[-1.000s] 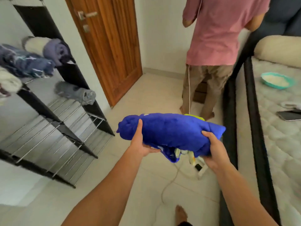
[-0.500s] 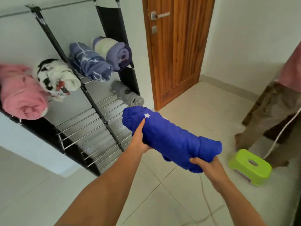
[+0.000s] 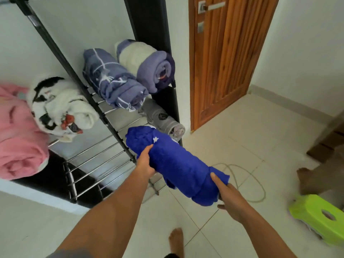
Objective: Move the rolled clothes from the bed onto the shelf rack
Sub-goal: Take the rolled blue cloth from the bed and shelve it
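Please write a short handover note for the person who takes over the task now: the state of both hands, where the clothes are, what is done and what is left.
Left hand and right hand: both hold the blue roll, one at each end, in the air beside the shelf rack.
Done: five rolls lie on the rack: pink, white-and-black, checked blue, purple-and-cream, and grey one shelf lower.
Left: set the blue roll on a free shelf, perhaps beside the grey one. The bed is out of view.

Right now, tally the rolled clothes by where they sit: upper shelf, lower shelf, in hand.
Upper shelf: 4, namely pink roll, white and black roll, blue plaid roll, purple and cream roll
Lower shelf: 1, the grey roll
In hand: 1, the blue roll
Total: 6
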{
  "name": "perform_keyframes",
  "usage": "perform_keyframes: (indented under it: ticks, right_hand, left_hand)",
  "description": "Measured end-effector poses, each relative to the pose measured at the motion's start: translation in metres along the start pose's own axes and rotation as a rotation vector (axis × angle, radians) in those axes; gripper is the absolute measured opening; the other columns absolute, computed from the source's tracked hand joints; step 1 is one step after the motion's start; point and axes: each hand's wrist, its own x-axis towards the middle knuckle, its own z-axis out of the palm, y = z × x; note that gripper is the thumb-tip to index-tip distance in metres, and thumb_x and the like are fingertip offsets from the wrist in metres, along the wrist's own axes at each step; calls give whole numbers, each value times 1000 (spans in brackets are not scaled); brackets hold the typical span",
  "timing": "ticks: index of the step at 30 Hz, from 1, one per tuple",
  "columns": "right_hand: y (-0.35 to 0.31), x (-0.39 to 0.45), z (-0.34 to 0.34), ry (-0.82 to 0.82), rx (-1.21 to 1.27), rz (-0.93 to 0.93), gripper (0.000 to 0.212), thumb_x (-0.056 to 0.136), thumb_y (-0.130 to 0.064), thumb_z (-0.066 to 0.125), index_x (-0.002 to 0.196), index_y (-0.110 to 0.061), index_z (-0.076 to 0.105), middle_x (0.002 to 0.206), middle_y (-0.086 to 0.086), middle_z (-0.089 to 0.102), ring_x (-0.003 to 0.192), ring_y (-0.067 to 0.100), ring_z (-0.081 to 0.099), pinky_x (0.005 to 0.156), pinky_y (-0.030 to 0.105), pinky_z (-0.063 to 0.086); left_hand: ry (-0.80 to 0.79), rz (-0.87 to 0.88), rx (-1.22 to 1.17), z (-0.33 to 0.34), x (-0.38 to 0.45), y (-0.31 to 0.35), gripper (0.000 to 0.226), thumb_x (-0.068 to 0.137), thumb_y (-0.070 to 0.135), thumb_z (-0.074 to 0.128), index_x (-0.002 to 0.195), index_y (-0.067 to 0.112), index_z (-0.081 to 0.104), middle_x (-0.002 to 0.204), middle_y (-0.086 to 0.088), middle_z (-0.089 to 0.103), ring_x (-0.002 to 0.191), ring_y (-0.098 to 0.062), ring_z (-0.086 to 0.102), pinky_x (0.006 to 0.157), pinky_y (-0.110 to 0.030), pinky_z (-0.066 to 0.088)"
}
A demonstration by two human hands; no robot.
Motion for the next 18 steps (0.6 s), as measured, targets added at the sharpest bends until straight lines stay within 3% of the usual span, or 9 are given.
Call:
perform_keyframes:
  ticks: [4, 7, 12, 16, 18]
  right_hand:
    - [-17, 66, 38, 26, 54, 105, 34, 91, -43, 55, 122, -29, 51, 128, 0, 58, 117, 25, 55, 96, 48, 47]
    - [-22, 105, 67, 29, 76, 141, 34, 90, -34, 59, 123, -27, 54, 127, -1, 61, 114, 20, 57, 95, 46, 49]
    - [-30, 158, 111, 65, 144, 134, 30, 91, -28, 60, 119, -18, 57, 117, 3, 65, 103, 19, 61, 84, 38, 52]
    - [-30, 198, 140, 118, 136, 130, 42, 84, -35, 64, 118, -10, 57, 118, 10, 66, 105, 26, 63, 96, 49, 51]
    - [-28, 211, 152, 120, 119, 165, 42, 87, -29, 63, 120, -4, 53, 121, 11, 62, 110, 29, 61, 98, 47, 49]
  left_hand:
    - [21, 15, 14, 2, 56, 46, 46, 83, 33, 67, 124, 17, 55, 115, -14, 66, 92, -34, 65, 83, -50, 55]
    - [35, 25, 9, 3, 94, 74, 59, 76, 38, 73, 130, 21, 54, 120, -11, 67, 99, -34, 66, 81, -49, 57]
    - [-31, 97, 48, 9, 149, 109, 42, 88, 42, 58, 125, 23, 61, 129, -7, 64, 114, -32, 60, 99, -50, 49]
    - [2, 128, 96, 10, 175, 123, 34, 90, 37, 58, 120, 21, 60, 131, -1, 61, 116, -31, 58, 100, -54, 47]
    - [57, 98, 197, 9, 177, 123, 43, 88, 35, 63, 128, 22, 53, 127, -2, 56, 120, -32, 53, 104, -55, 43]
